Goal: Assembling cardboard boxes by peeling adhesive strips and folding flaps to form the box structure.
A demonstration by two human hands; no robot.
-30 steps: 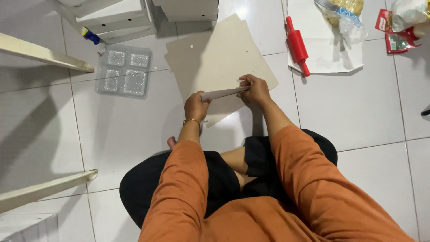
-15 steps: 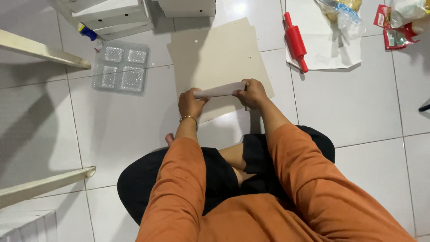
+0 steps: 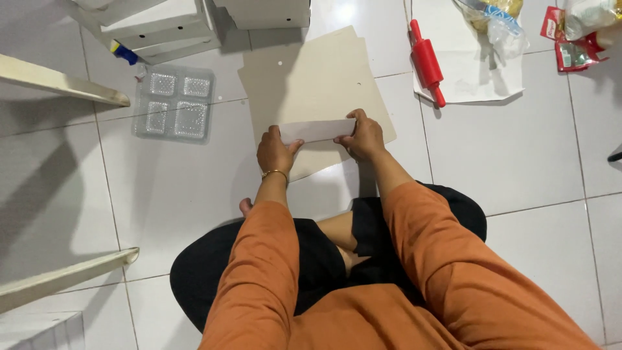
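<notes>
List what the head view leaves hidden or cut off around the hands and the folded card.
- Left hand and right hand: fingertips hidden behind the folded flap.
- Cardboard sheet: near edge covered by both hands.
- White boxes: cut off by the top edge.
- Snack packets: cut off at top right.

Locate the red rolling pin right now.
Head view, upper right: the red rolling pin lies on the floor tiles, at the left edge of a white sheet, right of the cardboard sheets.
</notes>
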